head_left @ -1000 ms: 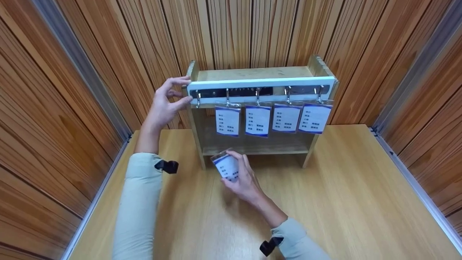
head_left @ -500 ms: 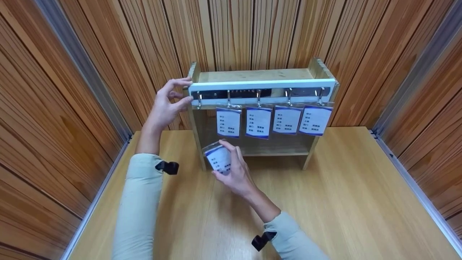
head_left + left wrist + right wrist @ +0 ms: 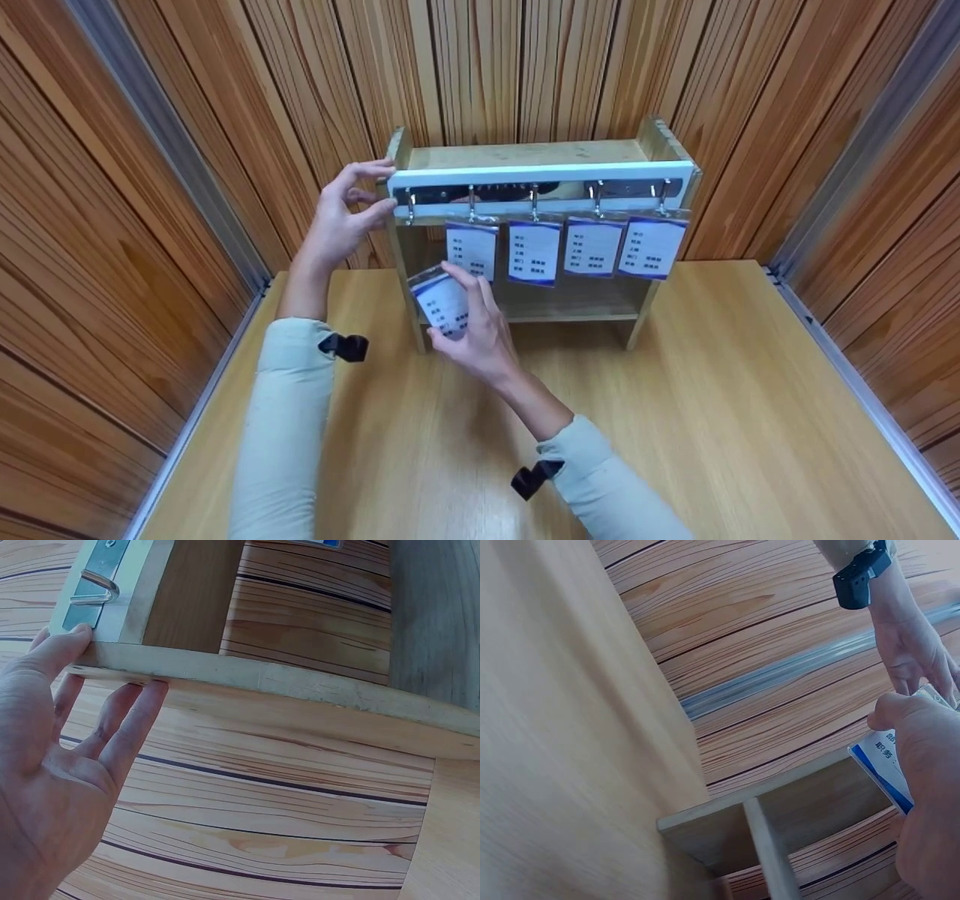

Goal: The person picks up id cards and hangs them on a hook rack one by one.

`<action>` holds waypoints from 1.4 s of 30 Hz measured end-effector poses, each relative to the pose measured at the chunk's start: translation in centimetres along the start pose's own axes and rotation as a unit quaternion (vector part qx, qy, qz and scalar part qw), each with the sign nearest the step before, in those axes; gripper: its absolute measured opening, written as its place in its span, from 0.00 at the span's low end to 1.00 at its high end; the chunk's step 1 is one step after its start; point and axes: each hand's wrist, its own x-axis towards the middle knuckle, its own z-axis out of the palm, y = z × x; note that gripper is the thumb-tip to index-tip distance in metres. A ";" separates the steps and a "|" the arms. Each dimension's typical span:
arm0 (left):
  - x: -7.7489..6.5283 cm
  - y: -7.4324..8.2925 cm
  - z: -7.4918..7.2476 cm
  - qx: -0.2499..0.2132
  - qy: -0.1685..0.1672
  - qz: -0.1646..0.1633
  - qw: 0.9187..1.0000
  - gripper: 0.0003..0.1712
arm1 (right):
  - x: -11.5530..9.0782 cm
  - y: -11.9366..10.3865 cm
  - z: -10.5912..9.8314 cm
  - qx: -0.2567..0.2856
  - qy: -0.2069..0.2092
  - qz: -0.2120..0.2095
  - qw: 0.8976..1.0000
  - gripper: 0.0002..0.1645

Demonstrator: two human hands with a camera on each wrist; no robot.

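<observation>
My right hand (image 3: 484,337) pinches a name badge (image 3: 441,304) in a clear sleeve, tilted, just below the rack's left part. In the right wrist view the badge (image 3: 885,765) is partly covered by the thumb and hand. My left hand (image 3: 341,221) grips the upper left corner of the wooden rack (image 3: 409,289); the left wrist view has its thumb at the front rail and its fingers against the side board. The white hook rail (image 3: 540,172) carries metal hooks. Several badges (image 3: 533,250) hang from it, and the leftmost hook (image 3: 410,204) has none.
The rack stands on a wooden table (image 3: 675,420), close to the back panel wall (image 3: 480,75). Panelled side walls with metal edge strips (image 3: 840,360) bound the table left and right. A black wrist camera (image 3: 536,478) sits on the right sleeve.
My right hand has lifted the badge up and to the left, from below the rack to in front of its lower left part. My left hand keeps its place on the corner.
</observation>
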 end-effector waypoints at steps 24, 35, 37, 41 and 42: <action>1.2 -3.0 0.0 0.006 0.015 0.028 0.999 0.21 | 4.1 -3.0 -0.3 0.005 0.014 -0.009 1.000 0.55; 0.9 -3.0 -0.1 -0.001 0.015 0.031 0.999 0.21 | 4.9 -3.4 0.0 -0.026 -0.003 -0.014 1.000 0.55; 0.9 -3.0 -0.1 0.004 0.015 0.030 0.999 0.21 | 5.2 -3.5 0.0 -0.027 -0.006 -0.014 1.000 0.55; 0.9 -2.6 -0.1 0.010 0.013 0.026 1.000 0.21 | 5.6 -3.6 -0.1 -0.026 -0.008 -0.018 0.999 0.55; 0.8 -2.2 -0.1 0.009 0.011 0.023 1.000 0.21 | 5.7 -3.7 -0.1 -0.026 -0.008 -0.019 0.999 0.55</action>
